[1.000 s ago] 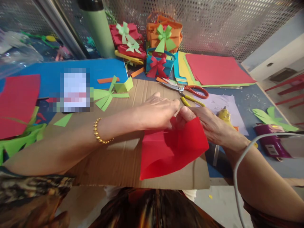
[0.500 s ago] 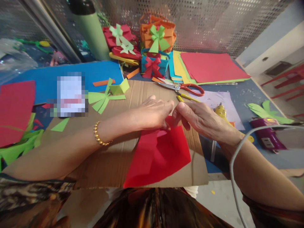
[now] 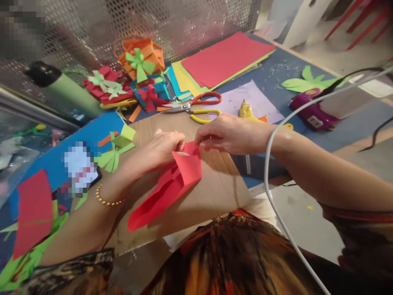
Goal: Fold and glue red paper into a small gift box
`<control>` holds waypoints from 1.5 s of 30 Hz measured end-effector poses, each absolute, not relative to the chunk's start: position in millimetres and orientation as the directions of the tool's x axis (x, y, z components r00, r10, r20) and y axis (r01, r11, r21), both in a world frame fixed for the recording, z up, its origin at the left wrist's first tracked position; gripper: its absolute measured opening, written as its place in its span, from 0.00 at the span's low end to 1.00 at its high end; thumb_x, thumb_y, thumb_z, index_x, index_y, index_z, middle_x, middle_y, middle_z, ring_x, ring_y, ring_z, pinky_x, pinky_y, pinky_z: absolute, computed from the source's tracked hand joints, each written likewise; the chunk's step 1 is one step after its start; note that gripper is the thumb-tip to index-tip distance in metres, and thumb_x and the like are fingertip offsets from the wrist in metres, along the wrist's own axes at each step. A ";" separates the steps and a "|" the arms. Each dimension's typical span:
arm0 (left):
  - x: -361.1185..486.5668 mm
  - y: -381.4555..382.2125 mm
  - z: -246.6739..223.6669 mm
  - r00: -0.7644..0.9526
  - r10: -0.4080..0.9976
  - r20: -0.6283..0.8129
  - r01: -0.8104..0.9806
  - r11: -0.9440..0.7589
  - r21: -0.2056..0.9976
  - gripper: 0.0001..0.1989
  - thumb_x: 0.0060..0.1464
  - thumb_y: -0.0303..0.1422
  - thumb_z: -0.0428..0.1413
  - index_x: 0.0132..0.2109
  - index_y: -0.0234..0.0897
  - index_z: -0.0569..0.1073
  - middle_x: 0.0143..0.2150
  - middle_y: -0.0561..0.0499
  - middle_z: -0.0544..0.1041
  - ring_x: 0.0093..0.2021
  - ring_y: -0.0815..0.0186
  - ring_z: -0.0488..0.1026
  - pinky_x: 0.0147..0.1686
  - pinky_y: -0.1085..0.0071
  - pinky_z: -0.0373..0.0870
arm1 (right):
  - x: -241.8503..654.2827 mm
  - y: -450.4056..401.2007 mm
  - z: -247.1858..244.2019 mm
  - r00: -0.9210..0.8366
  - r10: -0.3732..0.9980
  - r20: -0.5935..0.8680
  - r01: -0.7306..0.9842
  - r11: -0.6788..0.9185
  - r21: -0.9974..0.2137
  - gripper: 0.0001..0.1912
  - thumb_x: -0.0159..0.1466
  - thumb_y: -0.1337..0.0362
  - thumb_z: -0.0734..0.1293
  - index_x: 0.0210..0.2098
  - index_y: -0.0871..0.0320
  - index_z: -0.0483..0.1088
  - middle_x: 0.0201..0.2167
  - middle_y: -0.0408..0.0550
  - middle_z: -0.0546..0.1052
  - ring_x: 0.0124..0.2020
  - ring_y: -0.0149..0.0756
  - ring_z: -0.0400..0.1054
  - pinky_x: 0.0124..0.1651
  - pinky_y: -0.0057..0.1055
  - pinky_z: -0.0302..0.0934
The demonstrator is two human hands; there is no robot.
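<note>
A folded piece of red paper point(image 3: 190, 170) stands partly open above the cardboard sheet point(image 3: 221, 180), its long flap reaching toward me. My left hand point(image 3: 164, 145) grips its far left edge, the fingers curled and the thumb side partly hidden. At its far right corner, my right hand point(image 3: 219, 133) pinches the paper between thumb and fingers. Just beyond my right hand lie yellow-handled scissors point(image 3: 204, 116) and red-handled scissors point(image 3: 207, 98).
A yellow glue gun point(image 3: 245, 110) rests on pale paper at right. Coloured paper sheets point(image 3: 227, 59) and small paper bags with bows point(image 3: 141, 61) stand at the back. A white cable point(image 3: 268, 164) crosses over my right forearm. Green paper cutouts point(image 3: 112, 157) lie left.
My view has swung to the right. The red paper's right side is now folded up and inward, and my right hand has closed on its corner.
</note>
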State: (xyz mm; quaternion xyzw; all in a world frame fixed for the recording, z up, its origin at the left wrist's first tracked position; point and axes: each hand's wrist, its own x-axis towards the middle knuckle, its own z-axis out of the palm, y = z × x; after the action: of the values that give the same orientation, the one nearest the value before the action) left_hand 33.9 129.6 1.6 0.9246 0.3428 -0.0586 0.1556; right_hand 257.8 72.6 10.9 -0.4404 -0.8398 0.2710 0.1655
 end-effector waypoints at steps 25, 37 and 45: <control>47.3 117.8 23.5 0.661 0.662 -0.353 0.737 -0.662 0.140 0.10 0.58 0.33 0.51 0.28 0.40 0.63 0.28 0.52 0.72 0.31 0.62 0.64 0.41 0.61 0.58 | 247.5 72.4 -17.1 -0.616 0.787 0.000 0.620 0.486 -0.616 0.08 0.67 0.69 0.66 0.32 0.60 0.75 0.24 0.41 0.72 0.25 0.28 0.57 0.31 0.30 0.48; 30.2 130.4 4.8 0.784 0.579 -0.222 0.618 -0.763 0.192 0.14 0.62 0.37 0.52 0.29 0.39 0.62 0.27 0.55 0.71 0.28 0.66 0.64 0.38 0.62 0.54 | 297.1 18.5 3.8 -0.254 0.936 0.244 0.965 0.261 0.003 0.15 0.74 0.64 0.58 0.44 0.63 0.75 0.43 0.62 0.78 0.44 0.49 0.68 0.45 0.41 0.56; 38.9 123.5 19.4 0.742 0.595 -0.309 0.658 -0.734 0.168 0.15 0.62 0.36 0.52 0.28 0.39 0.61 0.27 0.55 0.70 0.27 0.66 0.60 0.41 0.61 0.58 | 309.0 2.9 -15.0 -0.073 0.988 0.138 0.970 0.038 0.241 0.05 0.71 0.66 0.62 0.42 0.60 0.69 0.38 0.59 0.79 0.43 0.53 0.68 0.39 0.40 0.51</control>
State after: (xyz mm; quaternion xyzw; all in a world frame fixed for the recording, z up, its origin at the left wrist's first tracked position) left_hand 38.9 123.5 19.4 0.9236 0.3392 -0.1180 0.1341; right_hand 309.0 2.9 -15.0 -0.6799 -0.7198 -0.1363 -0.0326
